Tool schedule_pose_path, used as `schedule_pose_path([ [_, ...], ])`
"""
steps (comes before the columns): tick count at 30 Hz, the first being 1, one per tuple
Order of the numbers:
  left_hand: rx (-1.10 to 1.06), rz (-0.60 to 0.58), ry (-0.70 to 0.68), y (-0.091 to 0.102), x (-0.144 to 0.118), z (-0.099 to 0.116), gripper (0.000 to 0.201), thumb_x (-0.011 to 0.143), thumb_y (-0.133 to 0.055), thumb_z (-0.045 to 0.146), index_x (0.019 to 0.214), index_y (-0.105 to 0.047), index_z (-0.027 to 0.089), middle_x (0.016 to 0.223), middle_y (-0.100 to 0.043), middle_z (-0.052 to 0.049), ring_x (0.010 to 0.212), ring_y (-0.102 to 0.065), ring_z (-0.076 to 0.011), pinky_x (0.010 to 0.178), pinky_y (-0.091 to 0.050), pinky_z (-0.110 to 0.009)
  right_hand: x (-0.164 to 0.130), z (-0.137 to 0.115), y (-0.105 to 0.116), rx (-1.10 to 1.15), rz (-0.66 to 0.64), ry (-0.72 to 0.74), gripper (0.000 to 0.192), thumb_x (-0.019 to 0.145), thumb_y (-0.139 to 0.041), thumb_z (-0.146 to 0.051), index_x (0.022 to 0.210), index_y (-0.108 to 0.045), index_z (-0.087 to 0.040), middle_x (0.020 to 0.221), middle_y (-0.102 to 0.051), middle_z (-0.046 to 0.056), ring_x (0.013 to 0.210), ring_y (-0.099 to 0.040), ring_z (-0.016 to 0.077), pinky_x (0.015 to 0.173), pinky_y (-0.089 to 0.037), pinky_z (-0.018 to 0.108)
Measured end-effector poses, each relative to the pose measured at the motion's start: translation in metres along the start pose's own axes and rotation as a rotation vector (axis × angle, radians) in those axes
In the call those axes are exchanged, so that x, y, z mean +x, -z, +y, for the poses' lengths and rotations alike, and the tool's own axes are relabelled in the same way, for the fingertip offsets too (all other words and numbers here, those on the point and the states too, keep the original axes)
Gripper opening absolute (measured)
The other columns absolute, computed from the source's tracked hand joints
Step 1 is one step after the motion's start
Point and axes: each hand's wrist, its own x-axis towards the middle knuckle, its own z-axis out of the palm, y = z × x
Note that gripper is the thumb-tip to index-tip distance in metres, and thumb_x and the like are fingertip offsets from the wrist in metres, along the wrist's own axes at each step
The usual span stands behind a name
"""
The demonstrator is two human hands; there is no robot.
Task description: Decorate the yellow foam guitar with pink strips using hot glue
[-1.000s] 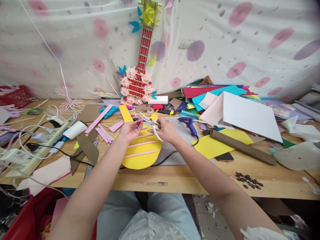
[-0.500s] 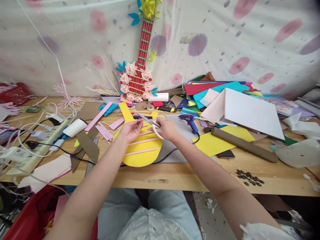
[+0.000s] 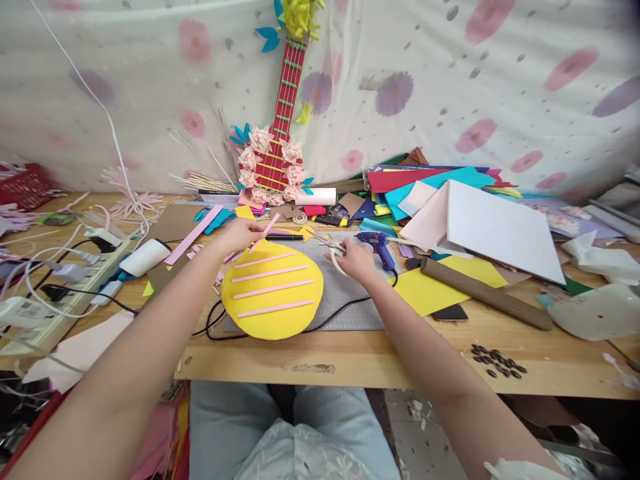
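A yellow guitar-shaped cutout (image 3: 273,323) lies flat in front of me, with several thin pink strips (image 3: 270,289) across its round body. My left hand (image 3: 241,235) is over the cutout's neck, its fingers pinched on a short pink strip (image 3: 273,223) that sticks up to the right. To the right of the body, my right hand (image 3: 357,259) has its fingers on the scissors (image 3: 338,265), low over the grey cutting mat (image 3: 345,307). The scissor blades point away to the left. My left hand and forearm hide much of the cutout's neck.
A blue glue gun (image 3: 379,248) lies just right of my right hand, its black cord crossing the mat. A red paper guitar (image 3: 273,167) leans at the back. Power strip (image 3: 95,283) at left; brown tube (image 3: 487,295) and small black ovals (image 3: 499,361) at right.
My hands have moved apart: the left went left and away with a pink strip, the right went right with the scissors. The strips on the yellow body are now uncovered.
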Motion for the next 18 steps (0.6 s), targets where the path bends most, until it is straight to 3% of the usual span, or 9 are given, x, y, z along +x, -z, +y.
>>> schedule_pose_path([
  [3,0.463,-0.174,-0.023,0.011,0.021,-0.001,0.015,0.060,-0.064,0.022,0.073,-0.072,0.020,0.073,-0.069,0.000,0.065,-0.057,-0.0133,0.056,-0.038,-0.020,-0.005,0.013,-0.011,0.009,-0.005,-0.066,0.041,0.078,-0.045,-0.054,0.094,-0.050,-0.017,0.089,-0.067,0.012,0.085,-0.061,0.0269,0.076,-0.034,0.036],
  [6,0.696,-0.327,-0.047,0.007,0.032,0.004,0.020,0.058,-0.063,0.020,0.075,-0.073,0.021,0.072,-0.069,0.000,0.061,-0.056,-0.0125,0.054,-0.035,-0.020,-0.008,0.017,-0.020,0.012,0.016,-0.060,0.038,0.078,-0.046,-0.052,0.093,-0.050,-0.017,0.091,-0.068,0.011,0.088,-0.061,0.0266,0.079,-0.034,0.037],
  [9,0.770,-0.391,-0.064,0.001,0.033,0.009,0.023,0.056,-0.063,0.019,0.077,-0.072,0.021,0.070,-0.069,0.001,0.059,-0.056,-0.0121,0.053,-0.034,-0.020,-0.009,0.019,-0.023,0.007,0.031,-0.035,0.036,0.078,-0.047,-0.051,0.091,-0.050,-0.018,0.088,-0.068,0.011,0.085,-0.061,0.0255,0.079,-0.033,0.037],
  [18,0.794,-0.381,-0.045,-0.003,0.030,0.012,0.018,0.052,-0.064,0.014,0.068,-0.067,0.020,0.066,-0.066,0.001,0.058,-0.054,-0.0119,0.053,-0.035,-0.020,-0.012,0.018,-0.022,-0.008,0.038,-0.023,0.035,0.078,-0.046,-0.050,0.090,-0.050,-0.018,0.083,-0.066,0.010,0.085,-0.060,0.0248,0.077,-0.033,0.036],
])
